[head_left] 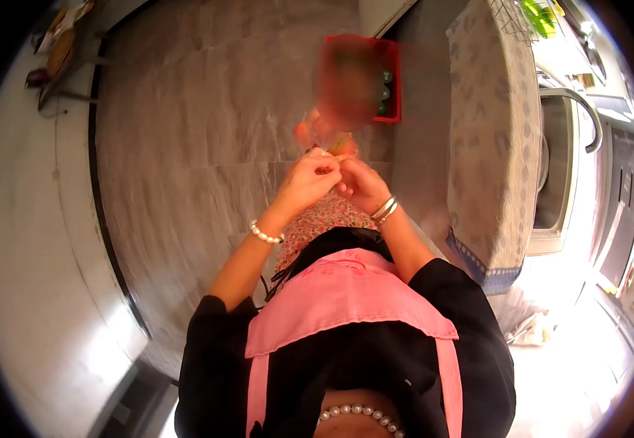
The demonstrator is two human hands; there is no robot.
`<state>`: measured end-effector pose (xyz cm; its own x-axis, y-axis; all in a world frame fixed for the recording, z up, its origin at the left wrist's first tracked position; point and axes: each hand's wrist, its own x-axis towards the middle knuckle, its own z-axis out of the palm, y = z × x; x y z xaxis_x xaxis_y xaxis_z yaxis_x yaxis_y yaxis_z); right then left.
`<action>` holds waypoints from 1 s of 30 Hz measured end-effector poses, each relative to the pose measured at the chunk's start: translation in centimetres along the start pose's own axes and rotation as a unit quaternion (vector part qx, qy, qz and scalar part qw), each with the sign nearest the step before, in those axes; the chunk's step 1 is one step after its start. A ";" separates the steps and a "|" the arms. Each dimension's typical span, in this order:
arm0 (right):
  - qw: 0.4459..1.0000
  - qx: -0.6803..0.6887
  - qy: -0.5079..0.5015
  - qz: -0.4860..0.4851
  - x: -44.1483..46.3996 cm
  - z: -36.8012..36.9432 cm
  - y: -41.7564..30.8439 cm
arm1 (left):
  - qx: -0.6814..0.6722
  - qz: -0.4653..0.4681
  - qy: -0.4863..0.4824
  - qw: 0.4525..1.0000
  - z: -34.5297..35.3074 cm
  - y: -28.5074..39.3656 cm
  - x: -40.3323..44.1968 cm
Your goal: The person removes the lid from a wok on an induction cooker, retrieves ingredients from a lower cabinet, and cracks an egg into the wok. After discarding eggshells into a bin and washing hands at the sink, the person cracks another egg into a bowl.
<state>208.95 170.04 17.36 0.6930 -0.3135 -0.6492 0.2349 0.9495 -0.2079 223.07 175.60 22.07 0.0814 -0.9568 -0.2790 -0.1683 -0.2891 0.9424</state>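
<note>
In the head view, the only one, seems to pinch the top of a clear bag (pixel 323 134) with the left hand (pixel 307 182), almost closed, thumb and finger bent round into a small ring. Has the right hand (pixel 363 184) curled in close beside, fingers bent and tips right by the left ones, seemingly on the same bag top. Cannot tell how tight. Shows red and orange shapes (pixel 345 146) in or behind the thin plastic, too blurry to name. Holds the bag up over the floor (pixel 207 146), left of the long edge of the cloth-covered worktop (pixel 489 146) and nearer than the red crate (pixel 398 80) beside that edge. To handle the bag well, best hold the top snug with one hand and make small, soft finger moves with the other. Keep both wrists close together and steady. Pull gently, so as not to rip the plastic. Take care not to let the top slip open.
</note>
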 end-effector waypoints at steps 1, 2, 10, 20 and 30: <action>0.996 -0.054 0.048 -0.049 1.0 0.4 -1.6 | 0.049 0.001 -0.020 0.999 -0.9 0.3 2.3; 0.999 0.007 -0.010 -0.042 1.9 0.3 -3.5 | 0.072 -0.002 -0.029 0.997 -1.3 0.7 4.5; 0.994 0.069 -0.085 -0.015 10.4 -0.5 -15.2 | -0.040 -0.149 -0.083 0.985 -1.6 2.3 19.0; 0.995 0.050 0.001 -0.092 23.5 -6.9 -26.2 | 0.012 -0.064 0.026 0.998 0.3 -8.1 32.3; 0.975 -0.094 0.182 -0.083 39.2 -24.3 -38.6 | -0.201 -0.196 0.025 0.959 -4.5 -16.5 35.2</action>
<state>210.53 121.29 -17.86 0.3612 -0.4711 -0.8048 0.1701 0.8818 -0.4398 233.11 146.81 -2.47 0.1095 -0.7718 -0.6264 0.2770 -0.5815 0.7649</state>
